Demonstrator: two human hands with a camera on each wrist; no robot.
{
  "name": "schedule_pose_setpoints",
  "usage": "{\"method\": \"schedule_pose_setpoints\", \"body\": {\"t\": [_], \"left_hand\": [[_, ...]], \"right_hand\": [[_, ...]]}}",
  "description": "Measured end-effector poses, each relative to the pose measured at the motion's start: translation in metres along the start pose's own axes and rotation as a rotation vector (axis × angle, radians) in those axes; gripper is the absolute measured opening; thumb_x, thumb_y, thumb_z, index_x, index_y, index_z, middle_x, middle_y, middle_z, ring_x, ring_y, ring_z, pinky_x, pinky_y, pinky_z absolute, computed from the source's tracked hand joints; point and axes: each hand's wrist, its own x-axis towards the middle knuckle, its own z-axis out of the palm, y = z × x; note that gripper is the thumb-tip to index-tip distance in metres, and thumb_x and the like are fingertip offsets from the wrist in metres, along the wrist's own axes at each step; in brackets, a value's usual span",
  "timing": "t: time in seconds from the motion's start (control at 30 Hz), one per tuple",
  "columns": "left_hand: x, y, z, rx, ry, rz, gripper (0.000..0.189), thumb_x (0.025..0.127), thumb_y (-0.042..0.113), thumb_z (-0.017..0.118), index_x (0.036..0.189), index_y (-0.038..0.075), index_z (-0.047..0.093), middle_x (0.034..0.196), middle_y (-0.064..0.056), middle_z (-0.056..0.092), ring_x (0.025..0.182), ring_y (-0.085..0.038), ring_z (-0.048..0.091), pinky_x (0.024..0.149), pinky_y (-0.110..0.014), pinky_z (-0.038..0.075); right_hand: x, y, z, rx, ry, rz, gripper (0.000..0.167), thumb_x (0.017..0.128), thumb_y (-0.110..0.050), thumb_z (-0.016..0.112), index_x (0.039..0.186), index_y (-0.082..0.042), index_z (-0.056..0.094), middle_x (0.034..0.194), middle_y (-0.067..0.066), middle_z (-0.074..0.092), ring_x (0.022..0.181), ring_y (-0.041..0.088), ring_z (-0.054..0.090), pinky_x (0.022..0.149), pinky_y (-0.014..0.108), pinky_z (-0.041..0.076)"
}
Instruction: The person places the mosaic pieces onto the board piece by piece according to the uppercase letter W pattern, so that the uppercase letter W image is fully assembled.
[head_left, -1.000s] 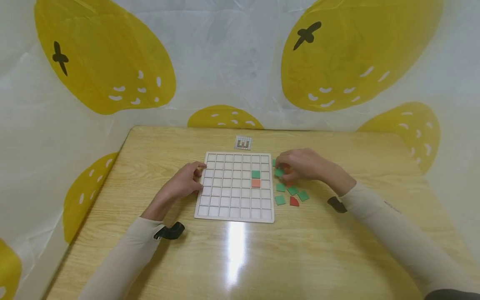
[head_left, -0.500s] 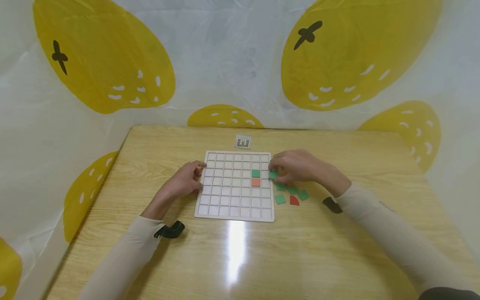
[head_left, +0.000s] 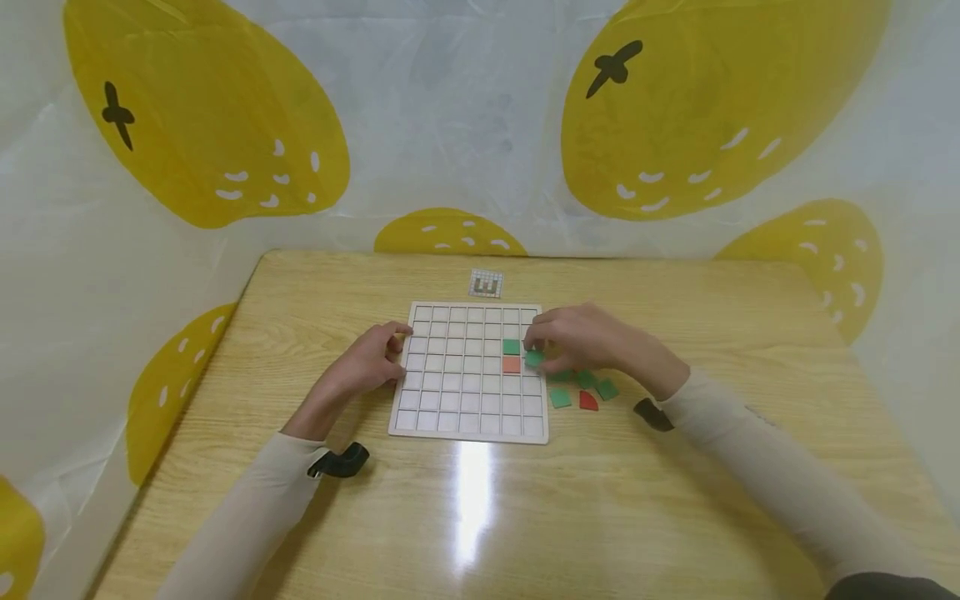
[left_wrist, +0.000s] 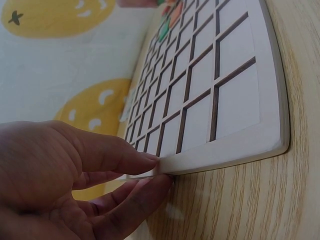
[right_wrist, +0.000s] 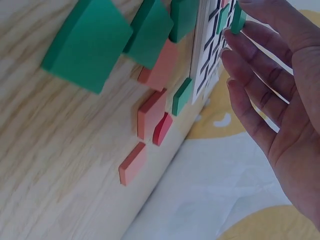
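A pale square grid board (head_left: 450, 396) lies on the table, with a green square tile (head_left: 512, 347) and an orange one (head_left: 512, 365) in two of its cells. My left hand (head_left: 367, 362) holds the board's left edge, its thumb and fingers at the rim in the left wrist view. Over the right-hand column, my right hand (head_left: 581, 337) pinches another green square tile (head_left: 534, 358) between thumb and fingertips. In the right wrist view that held tile (right_wrist: 238, 20) appears tilted, partly hidden by the fingers.
Several loose green tiles (head_left: 560, 398) and a red quarter-round tile (head_left: 588, 401) lie right of the board. Orange tiles (right_wrist: 152, 114) are among them in the right wrist view. Behind the board lies a small card (head_left: 487, 284) with a gridded E-like pattern.
My right hand has taken a green tile from the loose ones and moved left with it, over the board's right side. The left hand stays at the board's edge.
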Motion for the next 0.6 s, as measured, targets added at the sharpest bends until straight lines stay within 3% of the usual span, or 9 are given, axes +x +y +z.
{"method": "schedule_pose_setpoints", "body": {"t": [0.37,0.6], "left_hand": [[0.002,-0.001,-0.001,0.017,0.009,0.015,0.065,0.087,-0.01,0.068,0.147,-0.001,0.044,0.121,-0.024,0.051,0.095,-0.029,0.051,0.071,-0.032,0.048],[0.001,-0.001,-0.001,-0.005,0.006,-0.004,0.065,0.087,-0.011,0.068,0.147,0.0,0.045,0.121,-0.023,0.051,0.095,-0.029,0.052,0.07,-0.032,0.049]], "right_hand": [[0.01,-0.011,0.004,-0.004,-0.017,-0.007,0.022,0.085,-0.034,0.081,0.103,-0.024,0.073,0.096,-0.009,0.069,0.086,0.011,0.062,0.066,0.029,0.049],[0.013,-0.017,0.01,0.032,-0.037,-0.014,0.022,0.083,-0.028,0.08,0.104,-0.026,0.073,0.097,-0.012,0.068,0.088,0.009,0.06,0.063,0.028,0.046]]}}
